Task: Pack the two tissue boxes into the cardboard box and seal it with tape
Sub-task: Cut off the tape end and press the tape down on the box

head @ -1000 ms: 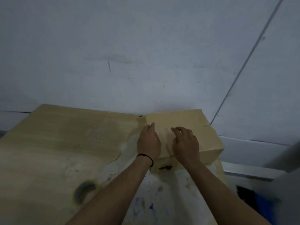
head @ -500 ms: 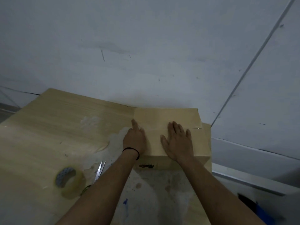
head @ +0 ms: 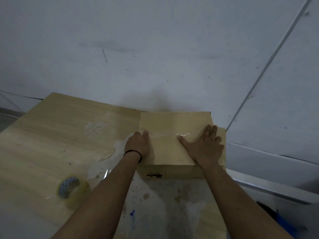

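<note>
The closed cardboard box [head: 174, 144] sits at the table's [head: 51, 144] far right corner, clear tape [head: 165, 134] running left to right across its lid. Your left hand [head: 138, 145] presses its left edge, your right hand [head: 203, 147] lies flat on top, fingers spread; neither grip holds anything.

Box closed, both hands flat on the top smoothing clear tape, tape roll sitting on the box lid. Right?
Not quite. The head view shows the tape roll lying on the table, left of the cardboard box, not on its lid. The rest holds: left hand and right hand press the top.
</note>
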